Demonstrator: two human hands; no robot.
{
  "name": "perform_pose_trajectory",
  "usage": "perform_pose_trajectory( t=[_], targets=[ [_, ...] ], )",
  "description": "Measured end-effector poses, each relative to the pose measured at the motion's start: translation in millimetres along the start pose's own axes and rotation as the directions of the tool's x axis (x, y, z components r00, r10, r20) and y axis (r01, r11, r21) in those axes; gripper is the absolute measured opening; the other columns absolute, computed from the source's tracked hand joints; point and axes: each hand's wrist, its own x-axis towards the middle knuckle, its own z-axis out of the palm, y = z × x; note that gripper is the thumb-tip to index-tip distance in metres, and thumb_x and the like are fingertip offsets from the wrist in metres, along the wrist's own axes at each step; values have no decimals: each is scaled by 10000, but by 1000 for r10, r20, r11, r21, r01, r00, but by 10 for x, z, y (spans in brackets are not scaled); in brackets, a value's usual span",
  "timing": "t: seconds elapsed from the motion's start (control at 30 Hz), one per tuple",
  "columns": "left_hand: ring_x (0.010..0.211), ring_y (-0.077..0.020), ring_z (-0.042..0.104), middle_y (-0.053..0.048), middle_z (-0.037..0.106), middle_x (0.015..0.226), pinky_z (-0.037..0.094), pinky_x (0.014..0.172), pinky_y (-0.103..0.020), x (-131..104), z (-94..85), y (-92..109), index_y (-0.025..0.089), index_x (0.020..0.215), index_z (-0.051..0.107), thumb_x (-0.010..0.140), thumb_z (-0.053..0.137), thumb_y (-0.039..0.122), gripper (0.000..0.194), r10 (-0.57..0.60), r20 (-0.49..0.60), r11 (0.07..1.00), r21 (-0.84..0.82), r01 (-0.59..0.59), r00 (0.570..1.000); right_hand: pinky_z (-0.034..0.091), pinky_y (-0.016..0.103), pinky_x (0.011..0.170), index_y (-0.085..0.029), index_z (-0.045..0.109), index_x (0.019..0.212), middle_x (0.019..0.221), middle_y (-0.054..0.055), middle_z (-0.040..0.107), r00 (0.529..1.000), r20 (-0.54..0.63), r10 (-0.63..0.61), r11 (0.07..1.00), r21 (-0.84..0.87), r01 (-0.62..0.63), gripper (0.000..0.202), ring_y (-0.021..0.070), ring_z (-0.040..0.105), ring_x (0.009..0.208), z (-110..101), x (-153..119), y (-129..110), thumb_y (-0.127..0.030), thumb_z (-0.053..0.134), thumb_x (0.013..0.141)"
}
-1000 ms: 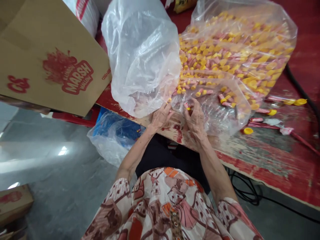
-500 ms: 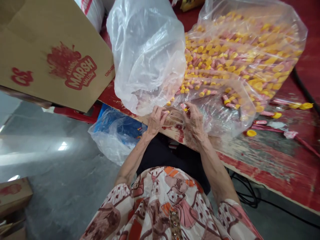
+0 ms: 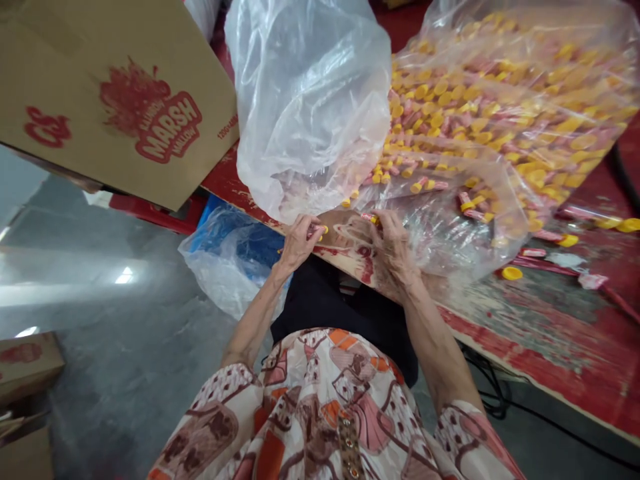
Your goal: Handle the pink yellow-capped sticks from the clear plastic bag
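Observation:
Near the table's front edge, my left hand (image 3: pixel 300 241) is closed on a small pink-and-white tube with a yellow cap (image 3: pixel 316 231). My right hand (image 3: pixel 394 243) pinches another such capped tube (image 3: pixel 371 218), its pink end pointing left. Fingers partly cover both tubes. Just beyond my hands, a clear plastic bag (image 3: pixel 425 230) spreads its mouth over the table, with many more pink tubes with yellow caps (image 3: pixel 440 120) inside it. A cloudy white plastic bag (image 3: pixel 310 100) stands behind my left hand.
A cardboard marshmallow box (image 3: pixel 125 87) stands at the left. Below the table edge sits a blue container lined with clear plastic (image 3: pixel 235 253). A loose yellow cap (image 3: pixel 512 273) and several tubes lie on the worn red table (image 3: pixel 560 320) at right. Black cables (image 3: pixel 493 383) hang underneath.
My left hand has drawn slightly left and down with its tube, away from the bag's mouth. My right hand keeps its tube, now turned more level. The view has shifted a little.

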Motion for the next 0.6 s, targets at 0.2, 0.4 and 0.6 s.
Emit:
perform_pose_trajectory(
  t=[0.2, 0.4, 0.6],
  targets=[
    [1075, -196, 763, -83, 765, 1215, 645, 954, -292, -70, 95, 59, 210, 1196, 745, 1163, 714, 294, 95, -48, 4, 998, 51, 48, 999, 595, 399, 942, -270, 726, 1193, 1141, 96, 774, 1000, -8, -19, 1000, 7, 19, 253, 269, 721, 1042, -57, -3, 3, -419, 525, 1232],
    [1029, -197, 772, -73, 791, 1178, 653, 936, -306, -369, 38, -86, 231, 1154, 755, 1123, 781, 404, 179, -251, -198, 961, -168, 219, 948, 580, 446, 893, -266, 746, 1171, 1117, 133, 768, 999, -12, -43, 998, 36, 43, 379, 305, 708, 992, -94, 7, 48, -577, 546, 1251],
    [740, -148, 679, -27, 752, 977, 568, 679, -245, -869, -118, -606, 223, 1106, 709, 1033, 840, 438, 262, -873, -283, 485, -602, 635, 398, 579, 455, 882, -270, 749, 1099, 1060, 114, 737, 1000, 2, 13, 1000, 14, -13, 415, 290, 681, 913, -122, 26, 48, -615, 564, 1235]
  ],
)
